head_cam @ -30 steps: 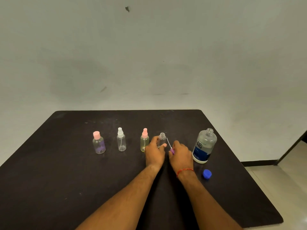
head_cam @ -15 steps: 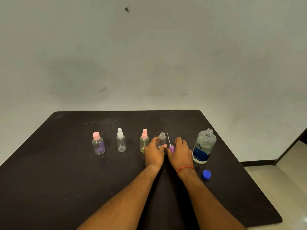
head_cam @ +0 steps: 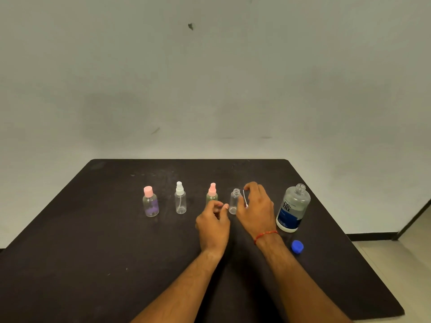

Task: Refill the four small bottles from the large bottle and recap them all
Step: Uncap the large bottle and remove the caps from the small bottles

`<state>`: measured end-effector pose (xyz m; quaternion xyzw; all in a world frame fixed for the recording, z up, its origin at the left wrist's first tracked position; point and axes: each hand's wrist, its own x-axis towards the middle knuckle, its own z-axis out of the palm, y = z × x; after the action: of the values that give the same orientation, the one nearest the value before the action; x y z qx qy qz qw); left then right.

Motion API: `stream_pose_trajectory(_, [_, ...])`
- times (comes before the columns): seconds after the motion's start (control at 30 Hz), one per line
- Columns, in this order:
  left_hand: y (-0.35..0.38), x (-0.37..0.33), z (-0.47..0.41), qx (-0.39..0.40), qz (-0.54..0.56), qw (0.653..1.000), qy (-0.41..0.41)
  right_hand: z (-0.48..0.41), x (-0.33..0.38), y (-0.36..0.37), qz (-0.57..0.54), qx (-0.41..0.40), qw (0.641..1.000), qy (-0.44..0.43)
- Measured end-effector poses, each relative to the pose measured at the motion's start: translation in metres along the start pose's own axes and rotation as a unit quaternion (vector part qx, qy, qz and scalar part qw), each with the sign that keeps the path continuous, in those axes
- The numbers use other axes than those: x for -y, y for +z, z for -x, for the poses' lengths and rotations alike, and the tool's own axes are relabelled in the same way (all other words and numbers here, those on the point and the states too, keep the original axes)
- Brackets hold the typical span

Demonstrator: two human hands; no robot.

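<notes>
Four small clear bottles stand in a row on the black table (head_cam: 93,241). From the left: a pink-capped bottle (head_cam: 151,205), a white-topped spray bottle (head_cam: 180,201), a pink-topped spray bottle (head_cam: 211,194) and an uncapped bottle (head_cam: 234,201). My right hand (head_cam: 256,210) is just right of the uncapped bottle. It pinches a spray top whose thin dip tube (head_cam: 244,198) sticks up beside the bottle's neck. My left hand (head_cam: 213,221) hovers just left of that bottle, fingers loosely curled and holding nothing. The large bottle (head_cam: 293,207) stands uncapped at the right.
The large bottle's blue cap (head_cam: 297,246) lies on the table in front of it, near my right wrist. The table's right edge is close behind the large bottle, with floor beyond. A plain wall rises behind the table.
My left hand has let go of the uncapped bottle and pulled back a little. My right hand has lifted the spray top, so its tube now stands beside the bottle's neck.
</notes>
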<state>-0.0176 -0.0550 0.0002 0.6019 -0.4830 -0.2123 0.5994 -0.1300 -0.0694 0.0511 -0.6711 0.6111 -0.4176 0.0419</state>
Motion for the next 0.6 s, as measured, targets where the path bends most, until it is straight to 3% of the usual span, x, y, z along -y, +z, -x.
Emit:
stream_pose_trajectory(0.1, [-0.014, 0.006, -0.009, -0.034, -0.013, 0.999, -0.008, -0.01, 0.018, 0.005, -0.015, 0.009, 0.999, -0.033])
stream_pose_trajectory(0.27, [-0.021, 0.019, -0.022, -0.007, -0.029, 0.999, -0.036, -0.021, 0.039, 0.024, 0.01, 0.056, 0.997, -0.06])
stream_pose_trajectory(0.6, [-0.012, 0.025, -0.04, 0.088, -0.016, 0.993, -0.081, -0.038, 0.051, 0.046, 0.072, 0.172, 0.982, 0.002])
